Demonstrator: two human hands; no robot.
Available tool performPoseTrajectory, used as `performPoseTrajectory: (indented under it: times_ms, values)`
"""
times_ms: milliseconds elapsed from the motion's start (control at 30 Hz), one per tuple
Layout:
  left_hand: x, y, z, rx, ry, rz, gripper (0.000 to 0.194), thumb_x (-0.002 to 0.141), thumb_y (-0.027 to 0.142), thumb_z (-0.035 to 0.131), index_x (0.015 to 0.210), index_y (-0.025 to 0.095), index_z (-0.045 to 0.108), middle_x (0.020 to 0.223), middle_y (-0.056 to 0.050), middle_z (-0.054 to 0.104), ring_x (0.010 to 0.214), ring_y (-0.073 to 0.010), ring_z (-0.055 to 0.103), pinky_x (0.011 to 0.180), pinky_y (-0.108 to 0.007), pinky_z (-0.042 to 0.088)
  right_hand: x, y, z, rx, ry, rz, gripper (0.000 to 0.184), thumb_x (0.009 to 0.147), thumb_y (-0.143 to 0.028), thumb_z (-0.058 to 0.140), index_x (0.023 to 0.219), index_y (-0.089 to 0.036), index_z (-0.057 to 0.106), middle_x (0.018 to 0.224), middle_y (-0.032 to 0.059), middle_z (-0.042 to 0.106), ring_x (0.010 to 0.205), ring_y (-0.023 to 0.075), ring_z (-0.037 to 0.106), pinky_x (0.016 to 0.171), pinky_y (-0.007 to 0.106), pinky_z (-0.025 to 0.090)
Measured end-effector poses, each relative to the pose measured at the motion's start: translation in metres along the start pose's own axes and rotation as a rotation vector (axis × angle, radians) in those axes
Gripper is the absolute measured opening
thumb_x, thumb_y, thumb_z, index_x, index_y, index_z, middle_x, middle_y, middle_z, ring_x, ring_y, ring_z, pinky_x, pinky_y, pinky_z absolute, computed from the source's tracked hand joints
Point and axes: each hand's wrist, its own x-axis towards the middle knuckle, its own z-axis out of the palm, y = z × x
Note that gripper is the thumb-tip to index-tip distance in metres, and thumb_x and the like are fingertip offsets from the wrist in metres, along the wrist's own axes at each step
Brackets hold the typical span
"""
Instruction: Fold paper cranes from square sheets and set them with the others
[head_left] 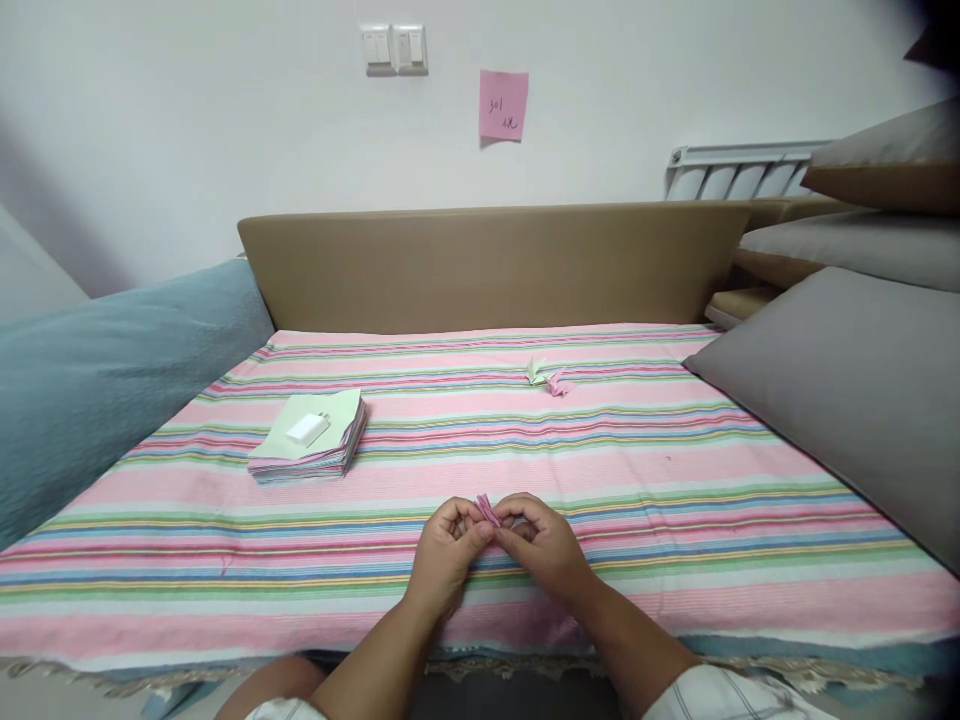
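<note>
Between the fingertips of both hands is a small folded piece of pink paper (487, 510), narrow and standing up with several layers showing. My left hand (448, 548) pinches it from the left, thumb and index finger closed. From the right, my right hand (541, 545) pinches it the same way. Both hands are just above the striped cloth, near its front edge. Farther back on the cloth lie a pale green folded paper crane (536, 373) and a pink one (556, 384), close beside each other. The lower part of the held paper is hidden by my fingers.
At the left, a stack of paper sheets (345, 440) carries a white charger plug (307, 429). Grey cushions (832, 390) are piled at the right, and a blue-covered armrest (127, 370) borders the left. A brown backrest (487, 268) stands behind the striped cloth (600, 480).
</note>
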Motion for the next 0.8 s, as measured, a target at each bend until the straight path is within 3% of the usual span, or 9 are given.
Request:
performPoseTrajectory:
  times_ms: [200, 300, 433, 667, 800]
  values:
    - [0.000, -0.002, -0.006, 0.140, -0.009, 0.018, 0.035, 0.068, 0.047, 0.068, 0.063, 0.013, 0.058, 0.064, 0.000, 0.051, 0.064, -0.0119, 0.046, 0.062, -0.024, 0.037, -0.002, 0.001, -0.004, 0.089, -0.115, -0.019, 0.026, 0.070, -0.038, 0.069, 0.088, -0.020, 0.065, 0.092, 0.0047, 0.055, 0.073, 0.0139, 0.055, 0.061, 0.025, 0.047]
    - [-0.001, 0.000, -0.007, 0.234, -0.024, 0.071, 0.037, 0.073, 0.049, 0.063, 0.063, 0.013, 0.060, 0.064, 0.000, 0.049, 0.064, -0.0122, 0.045, 0.063, -0.024, 0.037, -0.002, -0.001, -0.005, 0.080, -0.094, -0.075, 0.024, 0.079, -0.041, 0.060, 0.087, -0.019, 0.066, 0.087, 0.0058, 0.057, 0.079, 0.0162, 0.056, 0.068, 0.028, 0.047]
    - [-0.002, 0.002, -0.005, 0.298, -0.036, 0.106, 0.040, 0.075, 0.052, 0.057, 0.062, 0.015, 0.059, 0.064, 0.000, 0.049, 0.063, -0.0129, 0.045, 0.062, -0.023, 0.037, -0.001, -0.004, -0.003, 0.118, -0.073, -0.053, 0.028, 0.084, -0.043, 0.052, 0.077, -0.018, 0.063, 0.076, 0.0036, 0.056, 0.068, 0.0140, 0.053, 0.065, 0.028, 0.046]
    - [-0.003, 0.008, -0.002, 0.404, -0.060, 0.159, 0.035, 0.081, 0.045, 0.051, 0.063, 0.016, 0.058, 0.067, -0.002, 0.050, 0.067, -0.0147, 0.048, 0.066, -0.025, 0.039, 0.000, -0.003, 0.000, 0.223, -0.060, -0.015, 0.033, 0.080, -0.048, 0.054, 0.066, -0.018, 0.055, 0.071, 0.0018, 0.053, 0.066, 0.0137, 0.051, 0.064, 0.028, 0.044]
    - [-0.004, 0.013, -0.001, 0.589, -0.019, 0.234, 0.026, 0.077, 0.040, 0.056, 0.063, 0.017, 0.059, 0.067, -0.002, 0.052, 0.067, -0.0153, 0.049, 0.063, -0.025, 0.038, -0.002, 0.000, 0.001, 0.272, -0.090, 0.071, 0.033, 0.071, -0.050, 0.064, 0.078, -0.019, 0.055, 0.074, 0.0016, 0.056, 0.071, 0.0150, 0.053, 0.066, 0.028, 0.044]
